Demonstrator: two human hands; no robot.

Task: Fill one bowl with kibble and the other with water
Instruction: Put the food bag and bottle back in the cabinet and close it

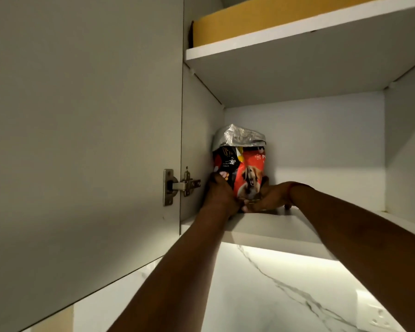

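The red-and-black dog kibble bag (246, 164) stands upright on the lower cabinet shelf (268, 227), its base clasped between the left hand (219, 196) and right hand (267, 197), one gripping each side.

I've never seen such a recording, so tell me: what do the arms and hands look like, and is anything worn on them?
Two bare human arms, no sleeves in view. The left hand and right hand wear no gloves. A thin red thread circles the right wrist.
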